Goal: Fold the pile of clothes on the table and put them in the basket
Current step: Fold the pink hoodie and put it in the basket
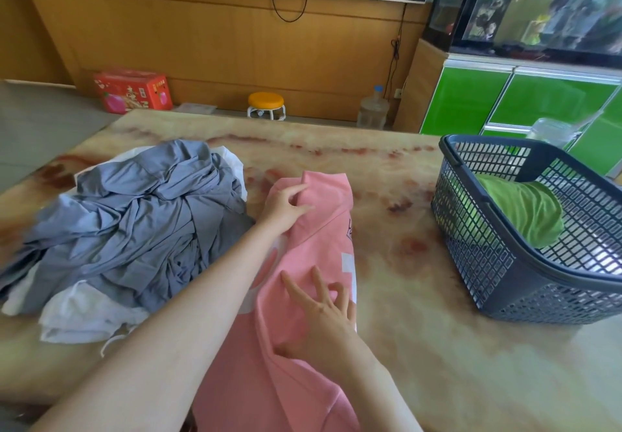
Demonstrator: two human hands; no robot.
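Left grip (286, 207) pinches pink shirt (313, 249); right grip (324, 317) presses it.

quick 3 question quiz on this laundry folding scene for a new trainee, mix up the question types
1. True or false: the basket has no clothes in it yet.
2. Which garment do the left hand and right hand both touch? A) a grey one B) the pink shirt C) a white one
3. Fill in: the unfolded pile lies on the person's ___ side of the pink shirt.

Key
1. False: a green garment already lies in the basket.
2. B
3. left
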